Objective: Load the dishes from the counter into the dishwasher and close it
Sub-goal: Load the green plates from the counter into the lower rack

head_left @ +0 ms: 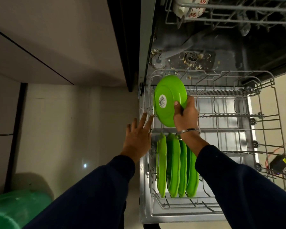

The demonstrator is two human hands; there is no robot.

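We are gripping green plate (pixel 169 100) in right hand (pixel 185 115), tilting it over lower rack (pixel 262 123). Left hand (pixel 138 138) spreading wide, empty, beside rack edge. Four green plates (pixel 177 167) standing slotted below right wrist. Dishwasher door (pixel 180 215) lying open; closing remaining.
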